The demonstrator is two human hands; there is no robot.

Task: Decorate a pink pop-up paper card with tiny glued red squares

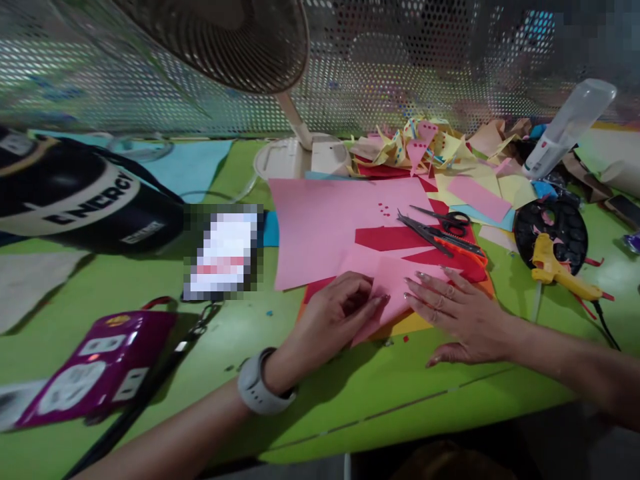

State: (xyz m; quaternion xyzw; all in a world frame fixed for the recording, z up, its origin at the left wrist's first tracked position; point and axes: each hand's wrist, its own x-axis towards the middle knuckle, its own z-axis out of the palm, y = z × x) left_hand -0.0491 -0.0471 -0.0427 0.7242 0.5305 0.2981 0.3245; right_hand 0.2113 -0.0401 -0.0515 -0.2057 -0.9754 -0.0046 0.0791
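Note:
A folded-looking piece of pink paper (387,283) lies in front of me over red and orange sheets. My left hand (340,310), with a grey watch band on its wrist, is closed at the paper's left edge, fingers curled and thumb along it. Flat across the right part of the same paper rests my right hand (457,313), its fingers outstretched and apart. Just behind them are black scissors (450,219) and a second cutting tool with orange handles (463,248), on red paper strips (387,238). A larger pink sheet (320,227) is underneath.
A fan (295,150) stands at the back, beside a pile of paper scraps (425,147). On the right are a yellow glue gun (557,267), a black round tray (525,233) and a clear bottle (570,127). A phone (223,253), purple power strip (95,360) and black bottle (90,200) occupy the left.

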